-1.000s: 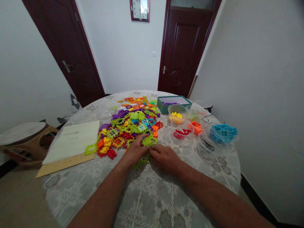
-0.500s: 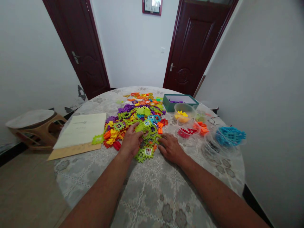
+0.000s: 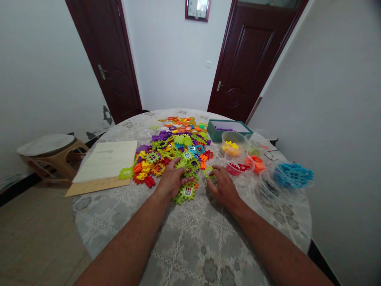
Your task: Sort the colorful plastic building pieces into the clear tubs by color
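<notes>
A heap of plastic pieces [image 3: 160, 153] in many colours lies on the round table [image 3: 190, 234]. My left hand [image 3: 172, 178] rests at the heap's near side with its fingers apart, touching light green pieces. A green piece with a white window [image 3: 188, 191] lies just right of that hand. To the right of the heap, my right hand [image 3: 223, 186] has its fingers around a light green piece [image 3: 209, 172] on the tablecloth; the fingertips partly cover it.
Clear tubs hold yellow pieces [image 3: 232, 145], red pieces [image 3: 238, 169] and blue pieces [image 3: 293, 174]. Behind them stands a green box [image 3: 216, 134] with purple pieces. Paper [image 3: 108, 159] lies on cardboard [image 3: 98, 186] at left. A stool [image 3: 47, 155] stands beyond.
My right hand has moved right, away from the heap, with a light green piece now at its fingers. The fingers of my left hand have spread a little. The view has shifted slightly.
</notes>
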The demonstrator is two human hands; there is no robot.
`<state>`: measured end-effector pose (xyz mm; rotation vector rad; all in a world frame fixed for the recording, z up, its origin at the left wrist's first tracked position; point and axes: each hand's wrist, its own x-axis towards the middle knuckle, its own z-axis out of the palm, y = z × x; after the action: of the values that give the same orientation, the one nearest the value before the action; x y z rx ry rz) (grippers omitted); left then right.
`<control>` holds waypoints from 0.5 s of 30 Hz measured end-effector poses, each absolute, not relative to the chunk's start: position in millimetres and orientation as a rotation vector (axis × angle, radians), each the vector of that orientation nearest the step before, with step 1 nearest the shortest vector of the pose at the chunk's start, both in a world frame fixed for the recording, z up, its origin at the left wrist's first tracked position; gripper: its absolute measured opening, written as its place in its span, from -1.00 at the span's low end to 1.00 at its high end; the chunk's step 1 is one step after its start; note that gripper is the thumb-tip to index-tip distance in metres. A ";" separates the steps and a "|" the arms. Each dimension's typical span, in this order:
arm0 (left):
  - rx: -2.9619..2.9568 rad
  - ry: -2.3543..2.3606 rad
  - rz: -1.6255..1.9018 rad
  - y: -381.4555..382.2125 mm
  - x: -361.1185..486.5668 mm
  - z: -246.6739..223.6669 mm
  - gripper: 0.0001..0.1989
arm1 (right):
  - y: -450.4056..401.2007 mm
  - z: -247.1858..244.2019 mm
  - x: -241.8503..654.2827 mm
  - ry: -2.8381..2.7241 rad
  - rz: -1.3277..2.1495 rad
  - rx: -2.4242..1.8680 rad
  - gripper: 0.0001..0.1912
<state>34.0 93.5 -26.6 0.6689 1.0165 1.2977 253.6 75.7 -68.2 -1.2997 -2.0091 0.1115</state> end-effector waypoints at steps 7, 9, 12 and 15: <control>0.816 0.914 1.181 85.8 40.4 -29.8 -0.12 | 61.6 -60.7 241.0 -2.061 0.146 -1.037 -0.66; 0.896 0.936 1.168 85.2 42.7 -34.3 -0.11 | 60.3 -62.7 236.3 -2.104 0.162 -1.011 -0.62; 0.993 0.990 1.195 86.5 44.3 -40.6 -0.13 | 62.4 -66.8 233.1 -2.120 0.164 -0.923 -0.50; 0.967 1.021 1.270 90.4 41.4 -41.1 -0.12 | 67.1 -71.5 234.9 -2.063 0.164 -0.901 -0.39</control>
<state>41.4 90.4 -41.1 0.9669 1.0209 1.2697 234.9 67.1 -71.5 -0.9013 -2.0634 0.1638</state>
